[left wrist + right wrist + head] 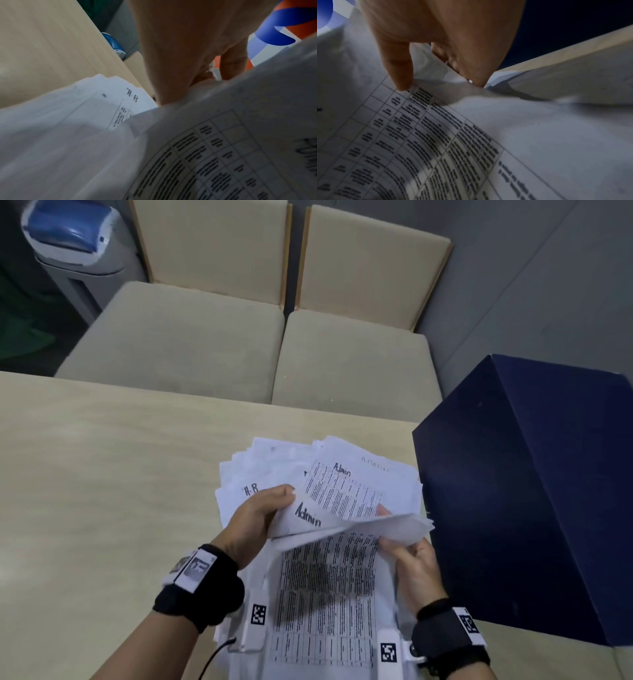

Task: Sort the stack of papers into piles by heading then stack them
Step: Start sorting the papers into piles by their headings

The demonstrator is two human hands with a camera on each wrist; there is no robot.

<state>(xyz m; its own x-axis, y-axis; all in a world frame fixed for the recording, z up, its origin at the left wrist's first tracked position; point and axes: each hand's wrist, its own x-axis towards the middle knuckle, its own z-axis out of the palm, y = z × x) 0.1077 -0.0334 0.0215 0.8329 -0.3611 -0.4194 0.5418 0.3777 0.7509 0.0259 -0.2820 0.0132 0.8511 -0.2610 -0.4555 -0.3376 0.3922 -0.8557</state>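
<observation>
Fingers (pixel 286 491) of the left hand (pixel 255 520) curl round the left edge of a lifted bunch of sheets (pixel 346 505), thumb on top beside the handwritten word "Admin". The bunch is raised off the stack and bent, its far side up. In the left wrist view the same hand (pixel 185 44) shows from behind, its fingertips hidden by paper; how tightly they close cannot be told there.

Right hand (pixel 412 563) holds the right edge of the bunch. One fingertip (pixel 383 510) shows over the printed table on top; the rest of the fingers are under the sheets. In the right wrist view the thumb (pixel 399 70) points down and touches a gridded sheet (pixel 436 142), while the other fingers (pixel 471 70) are bent round a paper edge.

Stack of papers (pixel 325 604) lies flat on the desk (pixel 102 474) near its front edge, between both wrists, with a printed table facing up. Further sheets are fanned out behind the hands; one at the left reads "H-R" (pixel 251 490), also seen in the left wrist view (pixel 133 96).

Dark blue box (pixel 534 491) stands on the desk just right of the papers. Two beige chairs (pixel 260 337) face the far edge of the desk. Both wrists carry black bands with white marker tags.
</observation>
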